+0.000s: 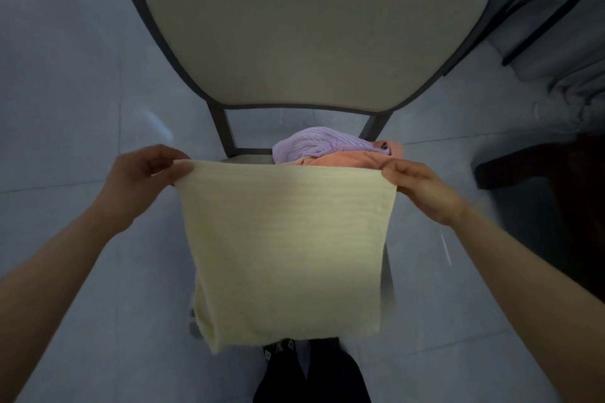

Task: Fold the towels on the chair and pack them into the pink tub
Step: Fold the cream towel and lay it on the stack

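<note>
1. Held up in the middle of the frame: the yellow towel (284, 249), hanging flat in front of the chair (311, 26); top edge pulled straight, bottom edge loose near the lower middle.
2. Left hand (144, 177) pinching the top left corner, fingers closed on the cloth; right hand (415, 186) pinching the top right corner the same way.
3. Still to fold, on the seat just above the top edge: the purple towel (324, 144) lying on the orange towel (343, 160), both bunched up.
4. No pink tub anywhere in view; cannot tell where to pack.
5. To fold well: keep both corners level and the top edge tight; bring the two hands together so corner meets corner; check the sides line up; smooth out bumps.
6. Watch the low left corner, which looks curled; shake gently to flatten before folding.
</note>
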A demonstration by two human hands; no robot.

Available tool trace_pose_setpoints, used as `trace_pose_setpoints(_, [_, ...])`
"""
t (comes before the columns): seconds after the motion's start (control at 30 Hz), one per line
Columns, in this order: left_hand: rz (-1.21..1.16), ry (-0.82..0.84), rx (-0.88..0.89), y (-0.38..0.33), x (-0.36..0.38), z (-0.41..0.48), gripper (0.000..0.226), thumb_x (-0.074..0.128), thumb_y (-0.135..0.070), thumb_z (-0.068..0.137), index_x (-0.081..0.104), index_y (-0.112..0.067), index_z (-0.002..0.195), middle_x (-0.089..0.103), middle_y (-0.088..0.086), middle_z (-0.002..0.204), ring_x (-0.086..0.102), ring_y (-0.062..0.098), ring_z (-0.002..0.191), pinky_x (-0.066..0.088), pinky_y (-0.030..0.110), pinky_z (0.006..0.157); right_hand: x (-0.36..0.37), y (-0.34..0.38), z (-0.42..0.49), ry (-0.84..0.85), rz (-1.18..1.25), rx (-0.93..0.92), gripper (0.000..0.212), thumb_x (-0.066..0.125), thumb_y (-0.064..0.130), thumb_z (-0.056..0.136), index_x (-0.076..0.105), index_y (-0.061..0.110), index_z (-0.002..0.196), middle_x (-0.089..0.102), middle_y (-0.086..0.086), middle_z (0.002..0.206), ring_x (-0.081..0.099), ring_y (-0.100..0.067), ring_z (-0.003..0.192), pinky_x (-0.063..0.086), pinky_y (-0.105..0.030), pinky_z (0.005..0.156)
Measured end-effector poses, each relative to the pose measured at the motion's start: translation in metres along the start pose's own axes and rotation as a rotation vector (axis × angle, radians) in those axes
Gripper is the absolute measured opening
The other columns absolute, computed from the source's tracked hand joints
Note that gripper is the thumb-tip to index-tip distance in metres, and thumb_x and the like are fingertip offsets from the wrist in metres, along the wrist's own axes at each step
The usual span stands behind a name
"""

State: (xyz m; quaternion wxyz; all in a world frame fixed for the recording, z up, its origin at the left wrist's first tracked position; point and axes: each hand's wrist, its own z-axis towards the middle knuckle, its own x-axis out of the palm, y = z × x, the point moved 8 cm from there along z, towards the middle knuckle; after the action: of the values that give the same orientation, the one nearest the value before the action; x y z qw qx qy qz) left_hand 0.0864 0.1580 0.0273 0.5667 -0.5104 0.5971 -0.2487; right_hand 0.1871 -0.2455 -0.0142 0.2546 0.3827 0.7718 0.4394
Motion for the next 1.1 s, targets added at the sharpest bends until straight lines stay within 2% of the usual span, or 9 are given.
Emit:
trace_pose_setpoints(0.1, [-0.069, -0.049, 0.026, -0.030, -0.016, -0.010, 0.019, 0.065, -0.015, 0.086, 0.072, -0.031, 0.081, 0.073, -0.010, 0.079, 0.065, 0.004, 0.074, 0.055, 0.014, 0.071, 0.003, 0.035, -0.005, 0.026, 0.214, 0.012, 0.018, 0.065, 0.037, 0.085, 0.065, 0.020, 0.080, 0.057, -0.011, 0.103, 0.050, -0.025, 0.095, 0.037, -0.037, 0.081])
trace_pose_setpoints(0.23, [-0.154, -0.015, 0.072, -0.096, -0.041, -0.019, 0.015, 0.067, -0.024, 0.084, 0.074, -0.036, 0.078, 0.072, -0.008, 0.080, 0.066, 0.005, 0.077, 0.055, 0.015, 0.074, 0.007, 0.100, -0.026, 0.124, 0.400, -0.059, 0.031, 0.063, 0.031, 0.085, 0.041, 0.017, 0.068, 0.042, 0.001, 0.064, 0.044, -0.013, 0.060, 0.036, -0.028, 0.055])
trace_pose_setpoints(0.27, [-0.182, 0.078, 0.062, -0.112, -0.044, -0.025, 0.004, 0.072, -0.037, 0.077, 0.074, -0.037, 0.081, 0.073, -0.009, 0.083, 0.067, 0.006, 0.079, 0.056, 0.016, 0.075, 0.008, 0.115, -0.034, 0.160, 0.459, -0.071, 0.029, 0.060, 0.025, 0.086, 0.039, 0.017, 0.067, 0.042, 0.003, 0.060, 0.045, -0.010, 0.056, 0.040, -0.023, 0.051])
trace_pose_setpoints(0.33, [-0.159, 0.319, 0.045, -0.134, -0.046, -0.040, 0.041, 0.079, -0.056, 0.054, 0.074, -0.037, 0.090, 0.073, -0.008, 0.092, 0.067, 0.013, 0.087, 0.056, 0.026, 0.080, 0.016, 0.139, -0.052, 0.284, 0.531, -0.106, 0.026, 0.065, 0.023, 0.083, 0.045, 0.014, 0.068, 0.048, 0.002, 0.059, 0.050, -0.009, 0.055, 0.045, -0.020, 0.050])
trace_pose_setpoints(0.47, [-0.035, 0.668, 0.060, -0.147, -0.038, -0.083, 0.052, 0.083, -0.058, 0.047, 0.076, -0.029, 0.089, 0.072, -0.004, 0.089, 0.067, 0.017, 0.086, 0.054, 0.026, 0.076, 0.045, 0.154, -0.092, 0.657, 0.579, -0.079, 0.011, 0.054, 0.012, 0.092, 0.051, 0.004, 0.085, 0.064, -0.003, 0.080, 0.063, -0.012, 0.073, 0.053, -0.020, 0.064])
trace_pose_setpoints(0.73, [-0.075, 1.134, -0.112, -0.062, 0.024, -0.158, 0.010, 0.076, -0.014, 0.079, 0.069, -0.017, 0.086, 0.059, 0.004, 0.082, 0.052, 0.018, 0.074, 0.040, 0.032, 0.067, 0.052, 0.042, -0.133, 0.603, 0.264, 0.235, 0.013, 0.073, 0.026, 0.080, 0.065, 0.017, 0.085, 0.059, 0.002, 0.081, 0.057, -0.010, 0.077, 0.048, -0.022, 0.070])
trace_pose_setpoints(0.93, [-0.142, 0.834, -0.307, 0.033, 0.076, -0.141, 0.038, 0.076, -0.037, 0.074, 0.063, -0.009, 0.095, 0.061, 0.012, 0.095, 0.057, 0.018, 0.087, 0.050, 0.032, 0.080, 0.040, -0.064, -0.111, 0.097, -0.012, 0.251, 0.038, 0.078, 0.050, 0.067, 0.061, 0.019, 0.080, 0.053, -0.003, 0.075, 0.051, -0.013, 0.074, 0.044, -0.026, 0.069])
trace_pose_setpoints(1.0, [-0.262, 0.652, -0.398, 0.056, 0.082, -0.126, 0.056, 0.082, -0.047, 0.061, 0.060, -0.006, 0.093, 0.061, 0.004, 0.091, 0.060, 0.017, 0.084, 0.054, 0.031, 0.077, 0.026, -0.080, -0.103, -0.125, 0.018, 0.186, 0.031, 0.076, 0.038, 0.076, 0.058, 0.013, 0.080, 0.048, -0.007, 0.072, 0.050, -0.015, 0.072, 0.047, -0.028, 0.070])
trace_pose_setpoints(1.1, [-0.428, 0.383, -0.460, 0.069, 0.089, -0.102, 0.035, 0.079, -0.033, 0.069, 0.063, -0.012, 0.090, 0.067, 0.003, 0.084, 0.065, 0.021, 0.080, 0.058, 0.028, 0.067, 0.007, -0.086, -0.092, -0.401, 0.052, 0.107, 0.014, 0.067, 0.018, 0.086, 0.057, 0.013, 0.078, 0.048, -0.002, 0.069, 0.048, -0.010, 0.067, 0.045, -0.028, 0.067])
